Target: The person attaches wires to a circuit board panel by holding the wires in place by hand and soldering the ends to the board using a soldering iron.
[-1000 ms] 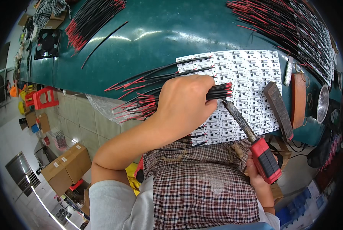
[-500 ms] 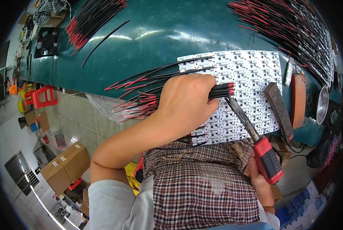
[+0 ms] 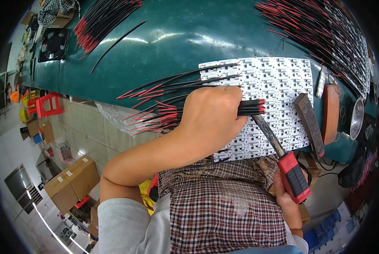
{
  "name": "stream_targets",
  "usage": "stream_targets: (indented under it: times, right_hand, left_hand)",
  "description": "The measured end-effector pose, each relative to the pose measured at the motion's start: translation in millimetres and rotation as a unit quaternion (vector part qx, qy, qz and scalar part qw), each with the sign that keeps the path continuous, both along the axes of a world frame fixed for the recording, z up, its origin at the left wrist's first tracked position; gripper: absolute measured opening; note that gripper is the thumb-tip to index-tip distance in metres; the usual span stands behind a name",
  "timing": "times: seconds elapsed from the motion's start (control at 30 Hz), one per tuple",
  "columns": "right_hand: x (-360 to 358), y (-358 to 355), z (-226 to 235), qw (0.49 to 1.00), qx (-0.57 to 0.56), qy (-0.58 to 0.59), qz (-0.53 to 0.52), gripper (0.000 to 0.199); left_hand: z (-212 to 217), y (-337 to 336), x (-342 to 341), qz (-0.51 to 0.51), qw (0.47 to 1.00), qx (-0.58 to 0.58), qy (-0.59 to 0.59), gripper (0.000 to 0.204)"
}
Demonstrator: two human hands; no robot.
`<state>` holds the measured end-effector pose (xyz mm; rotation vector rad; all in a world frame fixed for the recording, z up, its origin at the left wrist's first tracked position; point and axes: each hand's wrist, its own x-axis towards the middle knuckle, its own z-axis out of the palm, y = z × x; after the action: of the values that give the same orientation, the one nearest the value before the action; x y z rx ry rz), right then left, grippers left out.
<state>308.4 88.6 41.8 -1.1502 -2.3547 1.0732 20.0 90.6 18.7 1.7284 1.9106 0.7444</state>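
Note:
My left hand [image 3: 213, 112] is closed round a bundle of black wires [image 3: 252, 107]; their red-tipped ends stick out to the right over a white circuit board panel [image 3: 278, 84]. Longer tails with bare red ends fan out to the left, past the table edge. In my right hand [image 3: 282, 190] is a soldering iron [image 3: 294, 178] with a red and black handle. Its dark shaft slants up and left across the panel, the tip close under the wire ends; contact cannot be made out. Several black wires lie along the panel's left side, running off leftward.
A dark metal bar [image 3: 309, 125] rests on the panel's right edge, beside a brown block [image 3: 330, 112] and a round metal dish [image 3: 356, 119]. Wire piles [image 3: 107, 21] lie at far left and far right [image 3: 299, 25]. A black fan [image 3: 53, 44] stands at the left.
My left hand has shifted slightly right and down with the wire bundle, whose ends reach farther over the panel. The soldering iron's tip sits slightly lower.

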Motion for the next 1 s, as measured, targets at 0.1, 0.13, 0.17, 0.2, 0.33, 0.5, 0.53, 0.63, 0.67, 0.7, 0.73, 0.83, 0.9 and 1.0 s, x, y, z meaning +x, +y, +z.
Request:
stream_targets:
  times: [0.1,0.13,0.17,0.2,0.33,0.5,0.53,0.63,0.67,0.7,0.73,0.83,0.9,1.0]
  right_hand:
    - [2.8,-3.2,-0.8,1.000,-0.018,0.012,-0.015,0.028]
    - [5.9,-5.7,-2.1,0.999,-0.028,0.020,-0.029,0.028]
    - [10.3,-7.2,-4.5,0.999,-0.027,0.021,-0.030,0.028]
    - [16.1,-8.3,-7.7,0.999,-0.027,0.024,-0.028,0.027]
    - [23.8,-14.4,-14.5,0.997,-0.042,0.027,-0.054,0.024]
    - [17.1,-8.4,-6.2,0.998,-0.039,0.029,-0.037,0.022]
    - [17.0,-7.8,-5.4,0.999,-0.029,0.030,-0.030,0.023]
    - [23.2,-14.6,-12.6,0.997,-0.038,0.026,-0.064,0.023]
    - [25.8,-16.6,-14.5,0.997,-0.036,0.027,-0.065,0.023]
    - [28.1,-18.3,-16.3,0.996,-0.037,0.031,-0.076,0.023]
    - [30.2,-20.1,-17.5,0.995,-0.039,0.035,-0.086,0.024]
    - [31.9,-22.1,-19.7,0.994,-0.041,0.026,-0.099,0.023]
    - [29.2,-19.5,-20.7,0.994,-0.032,0.045,-0.093,0.023]
    - [31.5,-19.8,-22.1,0.994,-0.033,0.057,-0.084,0.023]
  left_hand:
    - [-0.6,-0.1,0.1,0.002,1.000,0.002,0.000,0.017]
    - [-0.4,0.1,-0.1,0.002,1.000,0.003,0.000,0.017]
    - [0.0,0.6,-0.7,0.002,1.000,0.004,-0.003,0.018]
    - [0.5,1.0,-1.3,0.002,1.000,0.005,-0.006,0.018]
    - [0.1,3.5,-1.9,0.000,1.000,-0.011,-0.003,0.018]
    - [2.7,4.6,-3.8,-0.002,0.999,-0.031,-0.005,0.018]
    - [3.5,5.3,-4.7,-0.002,1.000,-0.029,-0.003,0.018]
    - [7.2,7.4,-10.8,-0.018,0.998,-0.055,-0.025,0.021]
    - [14.8,7.6,-11.2,-0.016,0.995,-0.078,-0.055,0.021]
    - [19.5,7.6,-11.9,-0.014,0.991,-0.102,-0.085,0.022]
    - [18.4,7.2,-13.2,-0.015,0.991,-0.099,-0.084,0.022]
    - [12.5,9.1,-21.6,-0.026,0.989,-0.108,-0.101,0.021]
    - [13.7,10.5,-24.0,-0.039,0.981,-0.141,-0.124,0.022]
    - [19.2,7.8,-24.0,-0.017,0.981,-0.155,-0.112,0.021]
